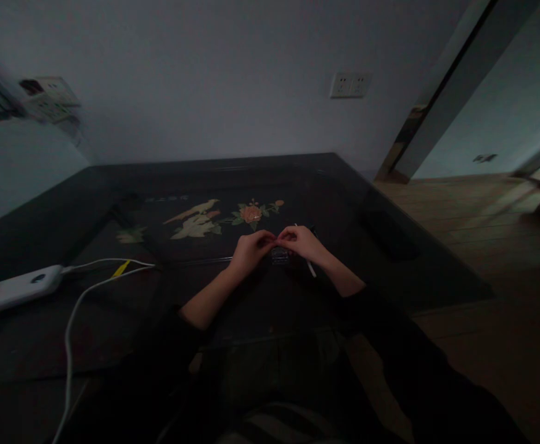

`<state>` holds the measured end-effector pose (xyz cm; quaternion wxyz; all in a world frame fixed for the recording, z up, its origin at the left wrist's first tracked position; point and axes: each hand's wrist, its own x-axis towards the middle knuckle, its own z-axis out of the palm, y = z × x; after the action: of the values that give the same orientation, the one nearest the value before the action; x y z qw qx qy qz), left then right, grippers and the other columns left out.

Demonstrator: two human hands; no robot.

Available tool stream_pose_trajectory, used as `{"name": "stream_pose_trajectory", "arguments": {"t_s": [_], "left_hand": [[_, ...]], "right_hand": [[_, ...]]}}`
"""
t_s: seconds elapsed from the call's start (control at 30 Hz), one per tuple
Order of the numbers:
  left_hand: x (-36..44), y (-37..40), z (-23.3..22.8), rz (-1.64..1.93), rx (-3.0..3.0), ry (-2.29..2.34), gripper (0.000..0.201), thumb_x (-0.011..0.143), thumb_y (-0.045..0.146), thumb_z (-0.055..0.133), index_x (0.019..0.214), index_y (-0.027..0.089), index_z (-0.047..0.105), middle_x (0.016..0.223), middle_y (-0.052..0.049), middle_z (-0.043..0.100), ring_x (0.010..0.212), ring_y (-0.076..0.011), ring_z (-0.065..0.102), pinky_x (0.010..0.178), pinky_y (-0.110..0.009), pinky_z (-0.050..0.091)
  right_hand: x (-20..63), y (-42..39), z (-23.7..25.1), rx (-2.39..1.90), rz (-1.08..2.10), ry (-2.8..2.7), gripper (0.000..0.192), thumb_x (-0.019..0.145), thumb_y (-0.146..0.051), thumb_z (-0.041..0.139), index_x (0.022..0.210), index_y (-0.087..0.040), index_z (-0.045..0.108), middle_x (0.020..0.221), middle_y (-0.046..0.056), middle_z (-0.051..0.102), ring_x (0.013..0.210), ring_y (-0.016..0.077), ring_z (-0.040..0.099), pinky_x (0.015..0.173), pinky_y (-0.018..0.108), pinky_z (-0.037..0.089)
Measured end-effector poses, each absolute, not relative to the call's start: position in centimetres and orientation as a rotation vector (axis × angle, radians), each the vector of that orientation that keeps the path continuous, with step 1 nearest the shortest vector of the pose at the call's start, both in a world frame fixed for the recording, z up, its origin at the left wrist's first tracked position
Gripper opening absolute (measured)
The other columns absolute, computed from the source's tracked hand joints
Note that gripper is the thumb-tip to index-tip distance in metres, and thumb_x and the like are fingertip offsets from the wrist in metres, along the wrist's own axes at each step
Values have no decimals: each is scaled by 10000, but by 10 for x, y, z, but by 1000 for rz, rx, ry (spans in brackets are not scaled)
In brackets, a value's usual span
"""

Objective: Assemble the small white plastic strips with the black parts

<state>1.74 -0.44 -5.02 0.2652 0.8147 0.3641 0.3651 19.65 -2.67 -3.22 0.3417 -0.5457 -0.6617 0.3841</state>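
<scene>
My left hand (250, 250) and my right hand (303, 241) meet fingertip to fingertip above a dark glossy table (233, 302). Both are pinched closed; whatever lies between the fingers is too small and dim to make out. Just below the fingertips sits a small clear, shiny object (280, 256), its kind unclear. A thin white stick-like thing (312, 269) lies under my right hand, partly covered by it.
A white power strip (18, 288) with a white cable (69, 345) and a yellow tag (121, 269) lies at left. Flower and bird pictures (251, 214) decorate the tabletop. A dark flat object (390, 234) is at right. Wall sockets (350, 85) are behind.
</scene>
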Motion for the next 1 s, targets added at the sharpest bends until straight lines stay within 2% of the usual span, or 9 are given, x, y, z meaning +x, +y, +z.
{"name": "stream_pose_trajectory", "arguments": {"t_s": [0.17,0.33,0.47,0.87,1.0], "left_hand": [[19,-2,-52,1002,1969,1006,143,746,253,652,852,161,676,781,-37,714,735,-150,664,684,-241,491],[19,0,-53,1001,1838,1039,218,699,328,691,816,146,677,711,-37,701,658,-146,643,599,-232,461],[20,1,-52,994,1749,1043,248,678,362,702,778,137,674,725,-51,701,663,-147,638,612,-238,468],[20,3,-52,931,1975,1065,221,741,361,640,789,154,697,776,-49,705,718,-155,629,687,-258,481],[20,2,-51,903,1990,1084,196,749,341,629,782,159,694,789,-47,710,727,-154,633,690,-254,478]], "right_hand": [[196,-29,-27,-1409,1059,-1685,77,749,-193,661,771,-123,638,626,12,613,480,86,524,457,203,403],[194,-31,-25,-1413,1042,-1667,42,719,-140,671,731,-118,637,590,2,601,481,86,526,456,199,397],[195,-30,-26,-1429,1012,-1649,50,724,-145,666,697,-123,630,550,-6,585,464,88,525,454,203,399],[198,-28,-26,-1481,1029,-1564,85,741,-148,653,678,-128,600,514,-21,548,439,87,515,435,199,388],[199,-27,-29,-1491,951,-1669,47,739,-161,654,721,-121,637,555,-11,575,462,86,509,470,209,385]]}}
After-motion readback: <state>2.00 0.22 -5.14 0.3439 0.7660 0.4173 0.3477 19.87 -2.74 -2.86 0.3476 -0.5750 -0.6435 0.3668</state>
